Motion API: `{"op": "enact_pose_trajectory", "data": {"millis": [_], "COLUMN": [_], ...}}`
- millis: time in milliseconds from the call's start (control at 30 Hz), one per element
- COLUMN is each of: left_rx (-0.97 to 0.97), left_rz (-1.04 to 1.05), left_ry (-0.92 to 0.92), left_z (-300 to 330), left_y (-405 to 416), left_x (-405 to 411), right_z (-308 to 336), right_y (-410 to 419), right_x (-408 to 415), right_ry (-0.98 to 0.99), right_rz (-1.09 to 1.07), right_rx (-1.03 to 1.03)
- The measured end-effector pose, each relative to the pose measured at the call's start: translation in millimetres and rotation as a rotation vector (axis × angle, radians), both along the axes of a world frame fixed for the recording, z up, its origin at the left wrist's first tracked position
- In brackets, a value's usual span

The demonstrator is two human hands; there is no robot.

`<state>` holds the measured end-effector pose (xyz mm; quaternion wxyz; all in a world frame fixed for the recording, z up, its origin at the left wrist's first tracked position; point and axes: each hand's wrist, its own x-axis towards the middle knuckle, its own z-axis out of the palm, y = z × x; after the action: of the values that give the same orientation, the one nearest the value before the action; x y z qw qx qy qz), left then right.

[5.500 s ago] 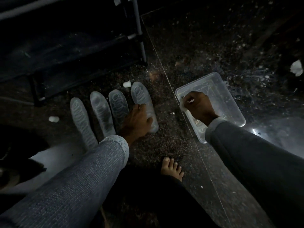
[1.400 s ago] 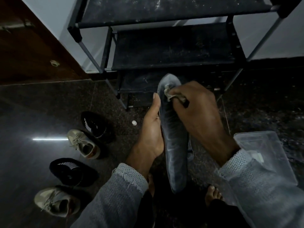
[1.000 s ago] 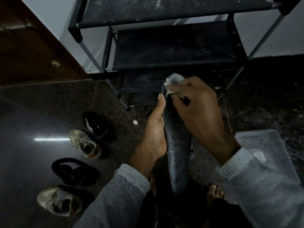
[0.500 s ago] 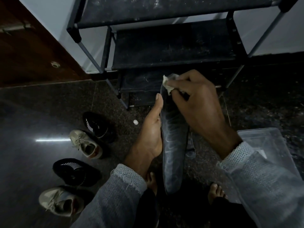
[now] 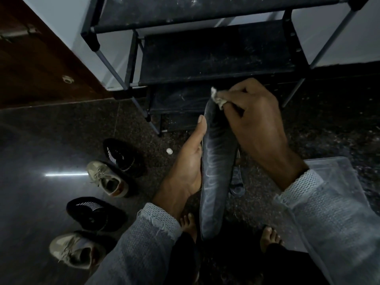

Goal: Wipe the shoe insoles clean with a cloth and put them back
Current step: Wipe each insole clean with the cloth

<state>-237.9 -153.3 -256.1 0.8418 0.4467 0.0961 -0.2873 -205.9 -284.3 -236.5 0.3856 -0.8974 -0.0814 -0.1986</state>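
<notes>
The dark speckled floor [image 5: 51, 140] bears 4 shoes [image 5: 107, 178], a clear tub [image 5: 337, 167] and a rack [image 5: 205, 58].

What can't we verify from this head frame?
- Insole underside: faces away; left hand covers its left edge.
- Cloth: mostly bunched inside right hand.
- Plastic tub contents: right sleeve covers it; dim.
- Other insoles on the floor: one sliver shows behind the held insole.

Dim room – dark speckled stone floor [image 5: 61, 140] with a light streak [image 5: 63, 174]. Black metal-framed shelf rack [image 5: 216, 56] against pale wall [image 5: 65, 27]; brown wooden door [image 5: 37, 64] at left.
</notes>
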Motion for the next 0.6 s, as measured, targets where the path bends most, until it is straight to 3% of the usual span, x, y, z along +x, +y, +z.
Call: {"op": "enact_pose_trajectory", "data": {"millis": [133, 333, 500, 600], "left_rx": [0.080, 0.015, 0.090, 0.103], "left_rz": [0.000, 0.003, -0.018, -0.014], "left_ry": [-0.014, 0.016, -0.020, -0.019], "left_z": [-0.8, 1.3, -1.4, -3.3], "left_y": [-3.6, 1.1, -1.2, -3.4], "left_x": [-0.7, 0.3, -1.2, 0.1], "right_z": [-1.9, 1.5, -3.4, -5.7], "right_y": [-9.2, 12.9, -10.2, -11.4], "right_x": [2.5, -6.2, 4.4, 3.4], "right_ry": [0.041, -0.018, 0.035, 0.049], "right_rz": [-0.095, 0.117, -0.096, -0.083], "right_rx": [-0.011, -0.032, -0.044, -0.005]}}
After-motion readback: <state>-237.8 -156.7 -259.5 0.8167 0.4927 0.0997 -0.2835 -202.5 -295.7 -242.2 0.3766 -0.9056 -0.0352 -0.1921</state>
